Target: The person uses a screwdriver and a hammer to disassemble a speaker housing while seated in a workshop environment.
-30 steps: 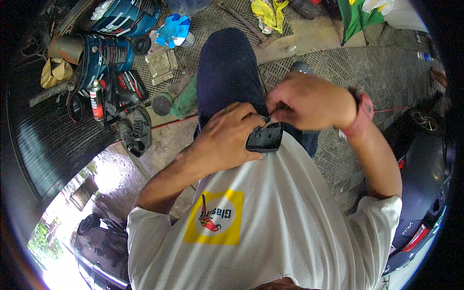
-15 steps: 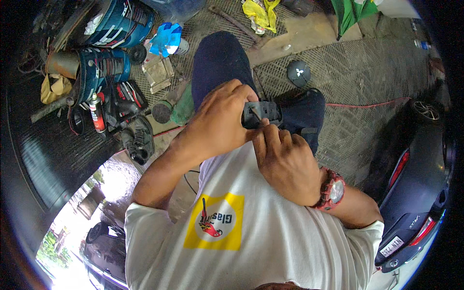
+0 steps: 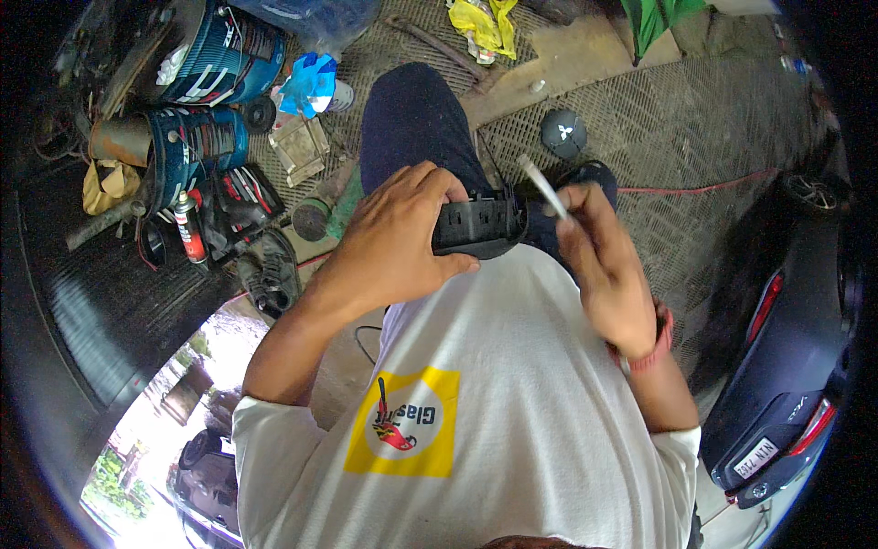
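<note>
Against my white shirt [image 3: 549,384], just below the chest, my left hand [image 3: 393,242] is closed around a black plastic part [image 3: 480,224], fingers curled over its top edge and thumb pressed along its underside. That part sits level and crosswise, its ribbed face toward the camera, one end buried in my palm and the other end free. My right hand [image 3: 604,265] hovers just beside that free end, fingers pinched on a thin white stick [image 3: 541,186] that slants up and to the left, its tip above the part's right corner; whether stick and part touch, I cannot tell. A red band [image 3: 654,343] circles my right wrist. My dark trouser leg [image 3: 412,119] runs forward between the hands over a metal grating floor [image 3: 695,119].

To my left, well apart from the hands, clutter lies on the ground: two blue drums [image 3: 210,101] on their sides, a red spray can [image 3: 189,229], black power tools [image 3: 242,215], a blue glove [image 3: 311,82] and a yellow rag [image 3: 480,23]. A round grey cap [image 3: 563,133] rests on the grating ahead of my right hand. A red cable [image 3: 713,188] crosses the floor toward a dark car [image 3: 796,366] parked on my right, its tail lamp and plate visible.
</note>
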{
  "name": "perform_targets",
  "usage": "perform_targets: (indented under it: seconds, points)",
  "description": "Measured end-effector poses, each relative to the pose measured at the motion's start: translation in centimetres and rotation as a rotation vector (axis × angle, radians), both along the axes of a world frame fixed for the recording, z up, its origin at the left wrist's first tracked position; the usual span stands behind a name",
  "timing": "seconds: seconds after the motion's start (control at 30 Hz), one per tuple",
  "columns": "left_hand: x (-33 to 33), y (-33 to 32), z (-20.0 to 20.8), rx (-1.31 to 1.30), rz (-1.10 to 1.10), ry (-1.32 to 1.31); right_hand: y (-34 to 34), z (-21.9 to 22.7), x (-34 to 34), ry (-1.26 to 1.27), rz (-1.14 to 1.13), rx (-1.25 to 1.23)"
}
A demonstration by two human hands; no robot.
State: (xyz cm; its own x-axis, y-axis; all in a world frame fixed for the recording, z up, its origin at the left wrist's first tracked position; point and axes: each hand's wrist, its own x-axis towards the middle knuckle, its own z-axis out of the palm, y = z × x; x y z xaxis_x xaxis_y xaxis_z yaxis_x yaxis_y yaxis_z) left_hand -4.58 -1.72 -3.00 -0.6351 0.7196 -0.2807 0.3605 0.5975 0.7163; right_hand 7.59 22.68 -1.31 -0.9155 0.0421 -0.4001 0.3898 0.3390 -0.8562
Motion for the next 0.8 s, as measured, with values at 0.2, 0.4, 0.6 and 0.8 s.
perform_targets:
  seconds: [0.2,0.4,0.6,0.8]
  points:
    - [-0.2,-0.1,0.1,-0.01,-0.012,-0.054,-1.8,-4.0,-1.9,0.298,0.162,-0.01]
    - [0.0,-0.4,0.0,0.022,-0.03,-0.032,-0.4,-5.3,-1.8,0.237,0.125,-0.08]
    - [-0.1,-0.9,0.2,0.009,-0.062,-0.042,2.7,-4.0,-2.3,0.185,0.275,0.015]
    - [0.4,-1.2,0.6,-0.012,-0.104,-0.039,4.1,-3.0,-4.9,0.125,0.437,0.038]
